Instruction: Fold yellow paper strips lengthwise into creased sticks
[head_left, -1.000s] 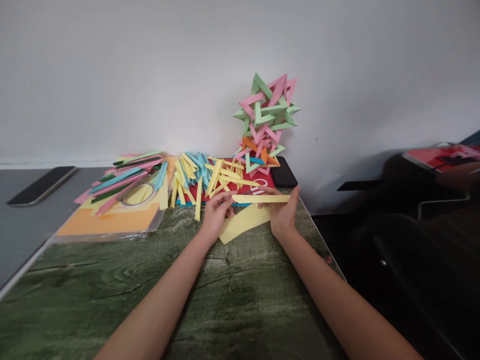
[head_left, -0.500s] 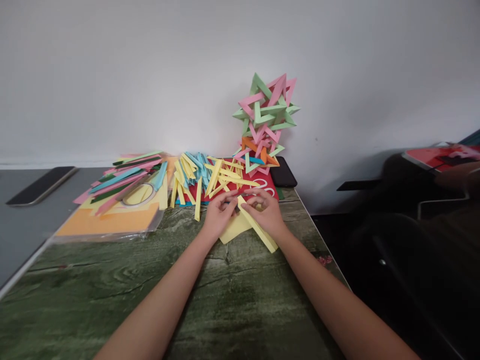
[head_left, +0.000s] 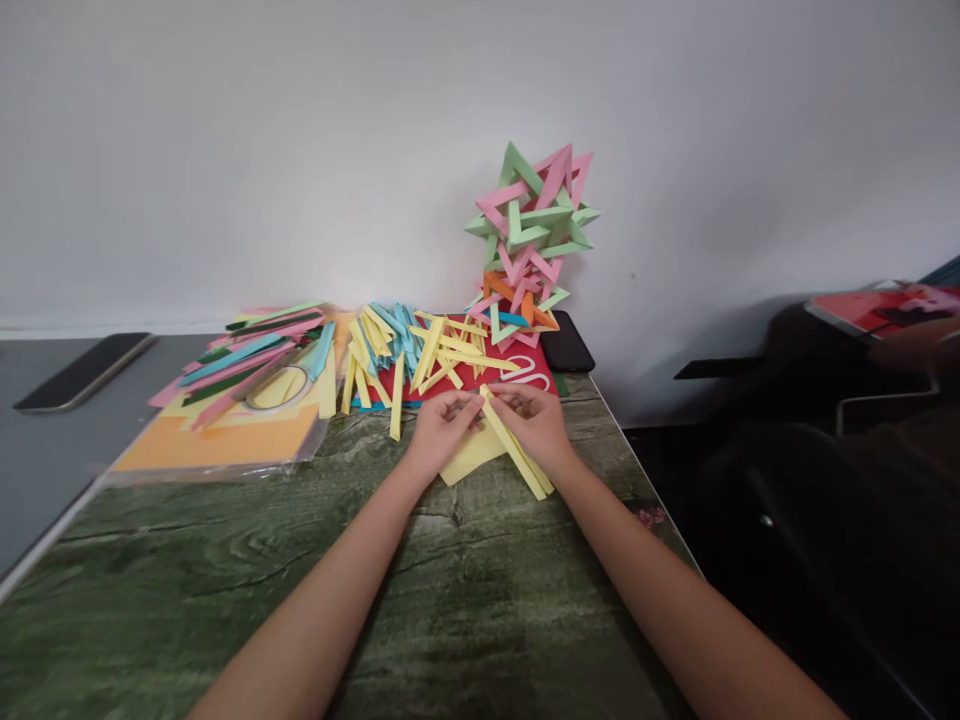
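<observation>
A yellow folded paper strip (head_left: 516, 452) slants down and to the right between my hands. My right hand (head_left: 538, 428) pinches it near its upper end. My left hand (head_left: 436, 436) has its thumb and fingertips closed on the same upper end. Under the hands lies a pale yellow sheet of paper (head_left: 471, 460), partly covered by them. Just beyond my fingers, loose yellow folded strips (head_left: 450, 352) are piled on a red sheet or cover (head_left: 491, 376) with white marks. My curled fingers hide the far side of the strip's tip.
Blue strips (head_left: 405, 345) and a stack of coloured strips (head_left: 247, 360) with scissors (head_left: 277, 390) lie left, over an orange sheet in plastic (head_left: 217, 440). Pink and green paper stars (head_left: 536, 215) stand against the wall. Phones (head_left: 568, 343) lie on both sides. Another person sits at right.
My left thumb has come in to the strip's upper end. The strip's lower end has shifted slightly up and left. The pile beyond has not moved.
</observation>
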